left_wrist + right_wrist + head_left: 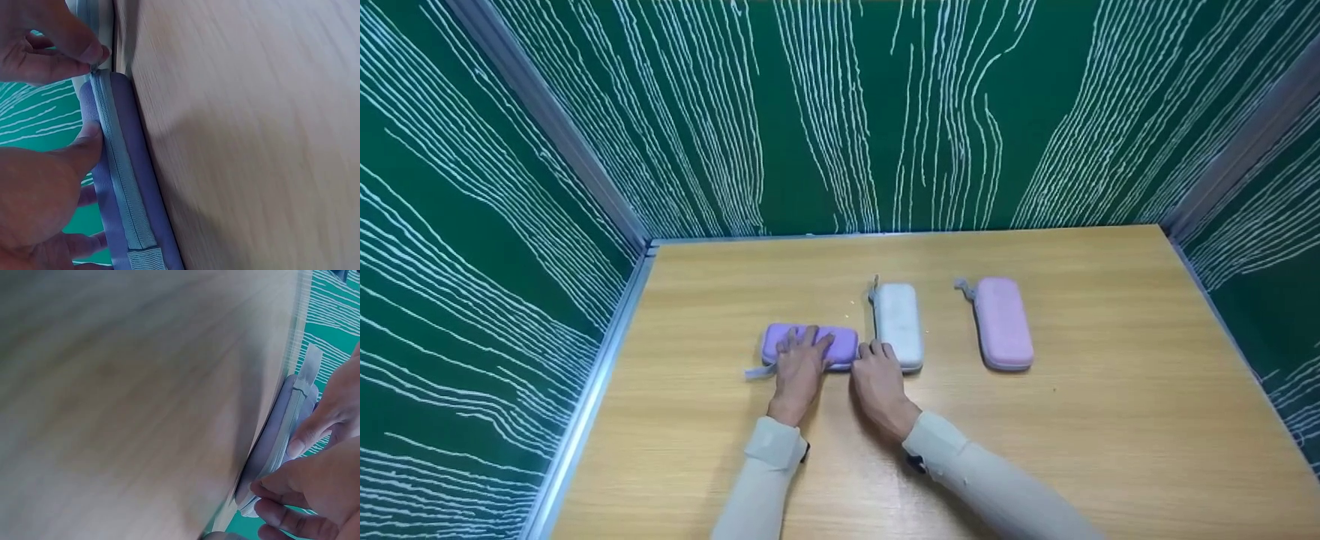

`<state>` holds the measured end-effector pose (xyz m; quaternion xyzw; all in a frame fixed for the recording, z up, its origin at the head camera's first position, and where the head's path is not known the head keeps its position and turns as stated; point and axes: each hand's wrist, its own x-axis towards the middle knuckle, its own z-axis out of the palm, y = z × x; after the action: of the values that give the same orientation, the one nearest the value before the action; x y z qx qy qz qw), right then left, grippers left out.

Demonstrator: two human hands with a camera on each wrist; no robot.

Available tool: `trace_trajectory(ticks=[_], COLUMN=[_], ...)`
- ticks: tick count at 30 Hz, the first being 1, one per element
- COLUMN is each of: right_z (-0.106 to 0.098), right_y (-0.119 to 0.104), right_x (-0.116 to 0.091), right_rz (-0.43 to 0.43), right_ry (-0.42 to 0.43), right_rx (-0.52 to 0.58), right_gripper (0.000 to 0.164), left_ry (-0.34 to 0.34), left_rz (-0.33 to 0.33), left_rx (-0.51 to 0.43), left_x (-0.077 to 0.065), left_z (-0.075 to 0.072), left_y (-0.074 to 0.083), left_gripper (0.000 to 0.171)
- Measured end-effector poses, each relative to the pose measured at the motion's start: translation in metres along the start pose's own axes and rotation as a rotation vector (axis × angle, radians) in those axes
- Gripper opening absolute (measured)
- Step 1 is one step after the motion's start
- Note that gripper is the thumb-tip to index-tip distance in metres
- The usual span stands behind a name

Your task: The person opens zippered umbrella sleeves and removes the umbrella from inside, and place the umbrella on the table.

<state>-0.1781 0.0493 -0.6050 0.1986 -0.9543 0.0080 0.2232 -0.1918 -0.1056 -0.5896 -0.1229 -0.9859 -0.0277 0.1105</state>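
A purple zippered case (844, 343) lies lengthwise on the table, its zipper (125, 180) running along the near side. My left hand (801, 367) holds it from above, fingers spread over the lid and thumb (87, 138) against the near edge. At the case's right end, my right hand (879, 382) pinches the small zipper pull between thumb and finger; the fingertips mostly hide the pull. The zipper looks closed along the visible side. A grey fabric loop (760, 372) sticks out at the left end. Just beyond the right hand lies a white case (900, 322).
A pink case (1005, 322) with a grey loop lies farther right on the wooden table (1110, 420). Small pale crumbs dot the table near the white case. Green panels (817, 112) with white wavy lines stand behind and at both sides.
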Motion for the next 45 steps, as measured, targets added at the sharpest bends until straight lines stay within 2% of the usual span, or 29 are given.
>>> trace_trajectory(ticks=[6, 10, 15, 20, 22, 24, 28, 31, 35, 41, 45], right_z=[0.0, -0.001, -0.001, 0.0, -0.001, -0.001, -0.002, -0.001, -0.001, -0.003, -0.003], right_y=[-0.004, -0.007, -0.01, -0.012, -0.012, -0.012, -0.014, -0.016, -0.02, -0.027, -0.03], right_x=[0.001, 0.003, 0.003, 0.003, 0.003, 0.002, 0.002, 0.002, 0.003, 0.005, 0.006], right_rz=[-0.001, -0.005, -0.012, 0.001, 0.011, 0.02, 0.039, 0.052, 0.067, 0.082, 0.082], right_ry=[-0.034, -0.038, -0.035, -0.041, -0.04, -0.054, -0.099, -0.094, -0.061, -0.136, -0.132], right_rx=[-0.026, -0.024, -0.022, -0.033, -0.032, -0.031, -0.032, -0.038, -0.048, -0.053, -0.073], right_gripper=[0.012, 0.011, 0.011, 0.011, 0.01, 0.01, 0.009, 0.01, 0.014, 0.013, 0.012], left_ry=[0.098, 0.105, 0.048, -0.049, -0.089, -0.123, -0.134, -0.093, -0.045, -0.046, -0.039], left_rz=[0.011, 0.013, 0.019, 0.074, 0.09, 0.072, 0.071, 0.116, 0.124, 0.116, 0.108], left_rx=[0.039, 0.035, -0.035, -0.097, -0.161, -0.282, -0.388, -0.341, -0.323, -0.299, -0.303], left_x=[0.001, 0.001, 0.002, 0.008, 0.01, 0.012, 0.011, 0.009, 0.009, 0.009, 0.009], left_z=[0.004, 0.005, 0.002, -0.007, -0.011, -0.014, -0.015, -0.014, -0.016, -0.016, -0.014], left_y=[0.002, 0.001, -0.002, -0.014, -0.021, -0.028, -0.039, -0.042, -0.04, -0.039, -0.039], left_gripper=[0.037, 0.036, 0.038, 0.039, 0.039, 0.041, 0.036, 0.03, 0.027, 0.028, 0.029])
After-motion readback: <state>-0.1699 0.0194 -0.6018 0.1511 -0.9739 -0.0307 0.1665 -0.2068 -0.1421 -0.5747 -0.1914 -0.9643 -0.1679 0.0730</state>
